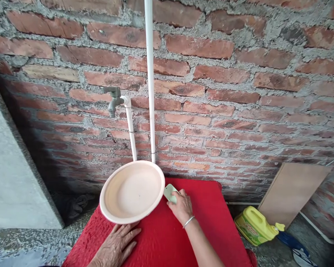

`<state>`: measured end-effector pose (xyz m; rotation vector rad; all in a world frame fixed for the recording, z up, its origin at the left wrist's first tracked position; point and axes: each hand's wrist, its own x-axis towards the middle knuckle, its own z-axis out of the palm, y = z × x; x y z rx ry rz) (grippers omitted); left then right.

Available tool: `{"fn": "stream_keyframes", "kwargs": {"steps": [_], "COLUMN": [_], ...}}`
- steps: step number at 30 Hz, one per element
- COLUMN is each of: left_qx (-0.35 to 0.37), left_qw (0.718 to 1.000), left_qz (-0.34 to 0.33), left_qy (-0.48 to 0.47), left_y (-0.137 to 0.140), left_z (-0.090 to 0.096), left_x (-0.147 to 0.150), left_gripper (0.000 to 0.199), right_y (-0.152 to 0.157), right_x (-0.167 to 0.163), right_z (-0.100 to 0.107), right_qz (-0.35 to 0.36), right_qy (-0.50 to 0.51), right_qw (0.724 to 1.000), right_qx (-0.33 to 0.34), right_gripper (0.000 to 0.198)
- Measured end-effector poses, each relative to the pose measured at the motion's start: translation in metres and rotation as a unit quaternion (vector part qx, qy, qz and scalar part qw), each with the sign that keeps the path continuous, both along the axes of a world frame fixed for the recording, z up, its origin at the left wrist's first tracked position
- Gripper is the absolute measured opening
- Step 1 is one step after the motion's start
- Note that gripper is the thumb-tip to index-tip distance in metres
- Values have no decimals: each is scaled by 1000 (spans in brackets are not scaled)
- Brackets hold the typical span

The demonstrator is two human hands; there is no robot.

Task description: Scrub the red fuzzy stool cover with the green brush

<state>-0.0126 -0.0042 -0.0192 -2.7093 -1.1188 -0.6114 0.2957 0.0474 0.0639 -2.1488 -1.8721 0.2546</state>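
A pale pink plastic basin stands on the red-covered table, with no visible contents apart from a small dark speck on its bottom. Just below its near rim, my left hand lies with outstretched, slightly spread fingers; their tips reach under the rim, and I cannot tell if they touch it. To the right of the basin, my right hand, with a bracelet at the wrist, is closed on a flat pale green piece with rounded corners. One end of that piece is close to the basin's rim; the fingers cover the other.
Behind the table rises a brick wall with a grey tap and white pipes. A yellow jug and a leaning board are at the right. A pale slab stands at the left.
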Motion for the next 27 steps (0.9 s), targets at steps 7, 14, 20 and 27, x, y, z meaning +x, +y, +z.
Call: {"fn": "stream_keyframes", "kwargs": {"steps": [7,14,20,27], "left_qx": [9,6,-6,7], "left_qw": [1000,1000,1000,1000], "left_qz": [2,-7,0,-2], "left_qy": [4,-19,-13,14], "left_y": [1,2,2,2], "left_z": [-4,-3,-4,3], "left_x": [0,1,0,1], "left_gripper": [43,41,40,42], "right_y": [-16,-63,-54,-24], "right_x": [112,208,136,6], "right_z": [11,25,8,-7], "right_qz": [-112,-274,-181,11], "right_qy": [-42,-68,-42,26], "right_qw": [992,955,982,999], "right_qx": [-48,-94,-23,23], "right_gripper": [37,48,39,33]}}
